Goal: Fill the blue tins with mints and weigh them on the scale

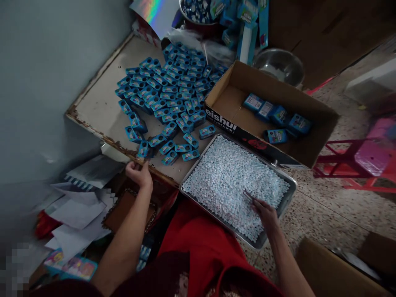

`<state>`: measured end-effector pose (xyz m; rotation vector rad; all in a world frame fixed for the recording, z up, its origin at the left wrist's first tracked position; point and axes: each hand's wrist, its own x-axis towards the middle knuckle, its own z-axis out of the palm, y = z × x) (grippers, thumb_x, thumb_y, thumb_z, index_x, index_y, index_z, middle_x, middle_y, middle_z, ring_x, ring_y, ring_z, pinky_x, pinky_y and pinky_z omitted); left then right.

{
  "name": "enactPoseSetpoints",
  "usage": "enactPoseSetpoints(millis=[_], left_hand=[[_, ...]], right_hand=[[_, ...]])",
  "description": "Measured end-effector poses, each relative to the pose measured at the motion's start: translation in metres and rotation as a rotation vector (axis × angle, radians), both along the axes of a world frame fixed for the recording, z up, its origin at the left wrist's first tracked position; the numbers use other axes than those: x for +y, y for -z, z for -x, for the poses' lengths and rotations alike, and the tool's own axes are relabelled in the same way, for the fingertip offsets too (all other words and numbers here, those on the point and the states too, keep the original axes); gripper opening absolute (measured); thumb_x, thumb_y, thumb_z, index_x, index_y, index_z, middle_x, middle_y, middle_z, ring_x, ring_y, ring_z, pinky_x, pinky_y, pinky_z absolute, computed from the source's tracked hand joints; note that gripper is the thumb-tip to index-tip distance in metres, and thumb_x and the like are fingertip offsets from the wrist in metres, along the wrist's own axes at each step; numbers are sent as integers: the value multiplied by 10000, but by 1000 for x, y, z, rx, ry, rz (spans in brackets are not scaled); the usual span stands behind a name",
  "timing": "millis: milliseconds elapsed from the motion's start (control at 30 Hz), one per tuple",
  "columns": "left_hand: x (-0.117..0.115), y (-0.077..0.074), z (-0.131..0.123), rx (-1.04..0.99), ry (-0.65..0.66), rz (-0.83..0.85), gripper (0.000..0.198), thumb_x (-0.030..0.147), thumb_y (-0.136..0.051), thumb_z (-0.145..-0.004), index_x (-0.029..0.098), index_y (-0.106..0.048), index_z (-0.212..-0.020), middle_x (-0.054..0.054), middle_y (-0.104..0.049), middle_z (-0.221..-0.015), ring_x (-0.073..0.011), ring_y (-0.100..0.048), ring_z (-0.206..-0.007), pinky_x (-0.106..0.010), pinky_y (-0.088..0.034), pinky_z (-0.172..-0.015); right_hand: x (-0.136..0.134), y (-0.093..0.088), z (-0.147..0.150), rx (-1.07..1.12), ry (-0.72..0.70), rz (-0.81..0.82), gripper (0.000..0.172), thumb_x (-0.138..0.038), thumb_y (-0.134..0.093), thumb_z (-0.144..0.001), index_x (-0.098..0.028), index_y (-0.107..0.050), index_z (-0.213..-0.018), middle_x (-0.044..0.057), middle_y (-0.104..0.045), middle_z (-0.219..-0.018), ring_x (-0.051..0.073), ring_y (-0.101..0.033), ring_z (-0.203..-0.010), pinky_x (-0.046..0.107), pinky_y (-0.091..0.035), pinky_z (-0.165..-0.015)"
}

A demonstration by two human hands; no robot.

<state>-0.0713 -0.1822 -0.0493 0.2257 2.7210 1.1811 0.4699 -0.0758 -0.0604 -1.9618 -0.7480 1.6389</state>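
My left hand (140, 174) is at the table's front edge, fingers curled, just below the nearest small blue box (143, 148). Whether the fingertips grip that box or something tiny is too dark to tell. With my right hand (266, 212) I hold slim metal tweezers (248, 195), their tips over the pale candy pellets (222, 177). These pellets, white and light blue, fill a metal tray (291, 189). Many more small blue boxes (168, 89) with round dark openings in their tops stand close together on the table (95, 103).
Beside the tray, a cardboard box (222, 88) holds several blue packs (275, 136). Behind it are a metal bowl (286, 66) and a filled bowl (198, 24). Papers (77, 210) lie at lower left. A pink stool (369, 159) stands right.
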Motion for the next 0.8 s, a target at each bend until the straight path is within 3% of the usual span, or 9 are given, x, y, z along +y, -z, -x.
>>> enactPoseSetpoints(millis=[67, 133, 233, 333, 400, 533, 633, 733, 800], left_hand=[[-16, 8, -30, -64, 52, 90, 321, 314, -703, -824, 154, -572, -1070, -108, -660, -1057, -213, -662, -954, -393, -542, -956], [-17, 20, -55, -165, 190, 147, 290, 376, -760, -774, 176, -639, -946, -78, -706, -915, -224, -682, -851, -368, -552, -883], [9, 41, -73, -263, 357, 201, 258, 399, -788, -716, 196, -687, -840, -74, -745, -849, -258, -706, -860, -357, -543, -858], [35, 43, -75, -282, 415, 235, 176, 368, -714, -741, 196, -697, -774, -94, -761, -839, -294, -711, -906, -385, -530, -869], [40, 29, -75, -294, 440, 230, 164, 354, -672, -755, 195, -708, -769, -90, -763, -811, -291, -719, -866, -383, -537, -831], [34, -22, -98, -250, 492, 175, 282, 465, -699, -778, 209, -751, -883, -60, -766, -802, -280, -729, -809, -389, -559, -803], [40, -57, -139, -191, 763, 81, 250, 499, -726, -795, 267, -773, -874, -34, -783, -893, -276, -737, -856, -412, -568, -875], [70, -85, -179, -142, 1010, -24, 170, 451, -721, -834, 301, -770, -896, -20, -784, -926, -252, -734, -790, -399, -587, -809], [113, -104, -198, -30, 1076, -105, 173, 430, -700, -884, 298, -758, -980, -32, -778, -962, -239, -728, -790, -385, -583, -787]], right_hand=[[11, 20, 40, 66, -18, -1, 458, -408, -978, -528, -165, -822, -883, 70, -779, -824, 192, -728, -683, 262, -634, -621], [23, 34, 69, 113, -23, -3, 476, -416, -974, -548, -160, -814, -916, 64, -774, -822, 185, -718, -680, 259, -618, -607], [36, 38, 87, 156, -13, 10, 497, -423, -998, -495, -153, -790, -858, 41, -742, -737, 150, -672, -607, 235, -578, -569], [38, 28, 84, 202, 2, 18, 523, -447, -1015, -456, -157, -774, -818, 22, -719, -705, 132, -648, -597, 225, -558, -579], [33, 18, 77, 234, 15, 12, 529, -467, -1017, -462, -156, -770, -811, 18, -709, -695, 130, -641, -604, 222, -547, -587], [21, -1, 63, 292, 32, 3, 552, -500, -1021, -478, -124, -767, -792, 34, -694, -650, 121, -613, -551, 217, -497, -544], [15, -10, 57, 321, 69, -19, 564, -520, -1013, -506, -121, -777, -828, 52, -716, -671, 130, -624, -547, 232, -501, -556], [9, -10, 52, 338, 121, -41, 537, -522, -1000, -543, -133, -791, -849, 60, -731, -685, 135, -636, -549, 240, -513, -571], [6, -7, 46, 344, 157, -53, 520, -525, -989, -566, -140, -804, -862, 59, -731, -682, 133, -630, -537, 241, -509, -563]])
